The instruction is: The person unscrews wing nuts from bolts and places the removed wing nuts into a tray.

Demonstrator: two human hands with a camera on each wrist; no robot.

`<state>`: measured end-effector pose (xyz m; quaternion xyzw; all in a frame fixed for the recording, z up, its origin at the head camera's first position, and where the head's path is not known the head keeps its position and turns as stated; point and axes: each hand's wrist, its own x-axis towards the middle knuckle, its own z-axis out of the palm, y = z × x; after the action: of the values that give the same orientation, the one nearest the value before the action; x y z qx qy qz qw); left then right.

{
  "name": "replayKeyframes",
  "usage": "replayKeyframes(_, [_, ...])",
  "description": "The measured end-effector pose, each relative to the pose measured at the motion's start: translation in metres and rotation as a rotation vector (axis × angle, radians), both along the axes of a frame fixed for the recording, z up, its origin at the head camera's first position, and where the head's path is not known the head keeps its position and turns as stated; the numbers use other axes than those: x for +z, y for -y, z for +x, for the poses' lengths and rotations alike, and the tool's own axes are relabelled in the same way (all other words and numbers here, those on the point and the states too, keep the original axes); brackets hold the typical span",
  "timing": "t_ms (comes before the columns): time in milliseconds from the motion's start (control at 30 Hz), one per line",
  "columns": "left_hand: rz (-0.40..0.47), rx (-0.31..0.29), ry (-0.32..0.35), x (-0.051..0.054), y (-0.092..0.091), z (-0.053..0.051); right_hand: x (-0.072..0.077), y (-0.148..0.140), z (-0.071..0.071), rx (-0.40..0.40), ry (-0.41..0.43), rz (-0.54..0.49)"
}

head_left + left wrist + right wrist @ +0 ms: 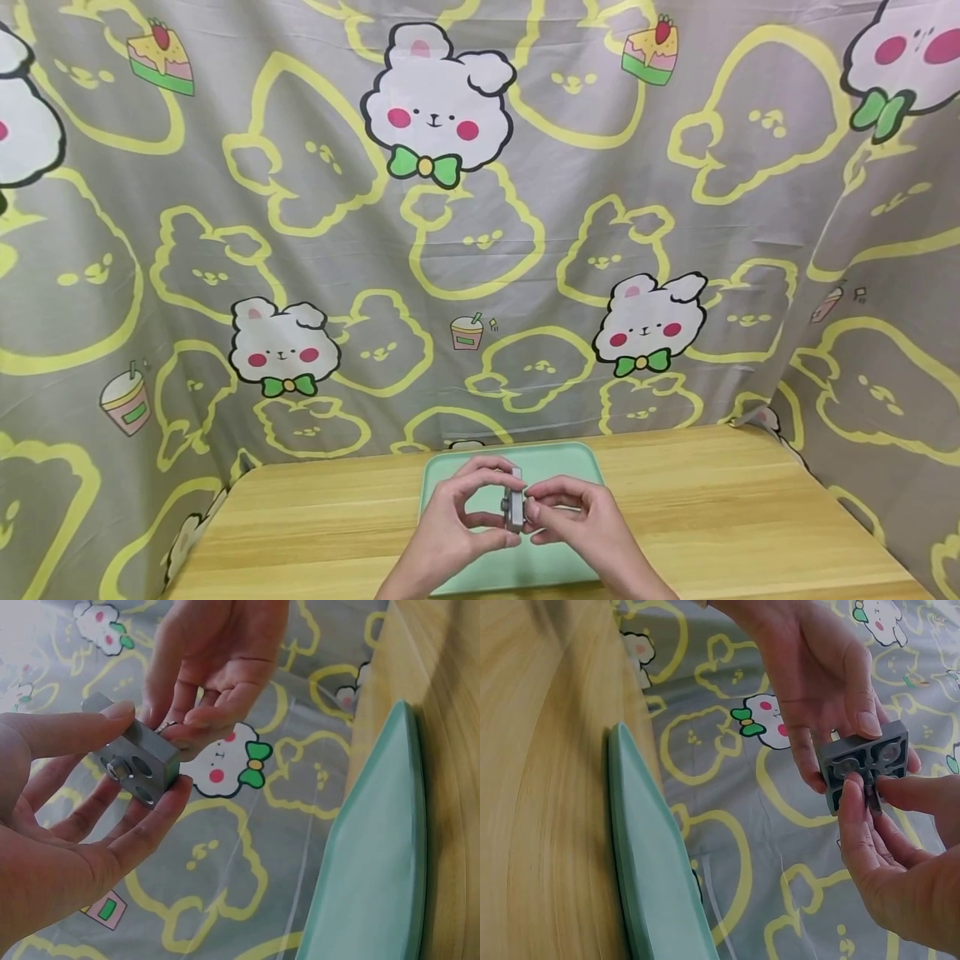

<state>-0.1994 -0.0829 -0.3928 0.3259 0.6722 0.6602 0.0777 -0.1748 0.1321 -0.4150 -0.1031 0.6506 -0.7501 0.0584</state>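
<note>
A small grey block is held up over the green tray. My left hand grips it by its opposite edges, between thumb and fingertips. In the left wrist view, the face of the block has round holes and a short metal bolt-like end sticking out. The right wrist view shows its other face, with round recesses. There my right hand pinches a small dark stem-like piece at the middle of the block; its exact kind is partly hidden by the fingertips.
The tray lies on a wood-grain table, beneath both hands. A grey curtain with cartoon rabbits hangs behind the table and along both sides.
</note>
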Motion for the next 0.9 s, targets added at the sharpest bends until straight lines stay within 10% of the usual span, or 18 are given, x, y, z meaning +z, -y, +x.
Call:
replayKeyframes(300, [0.029, 0.004, 0.023, 0.000, 0.004, -0.002, 0.002, 0.009, 0.006, -0.124, -0.287, 0.139])
replayKeyframes(667, [0.077, -0.019, 0.041, 0.001, 0.009, -0.004, -0.014, 0.014, -0.002, -0.329, -1.098, 0.385])
replayKeyframes(900, [0.067, 0.004, 0.061, 0.004, 0.009, -0.003, -0.016, 0.014, -0.010, -0.355, -1.348, 0.424])
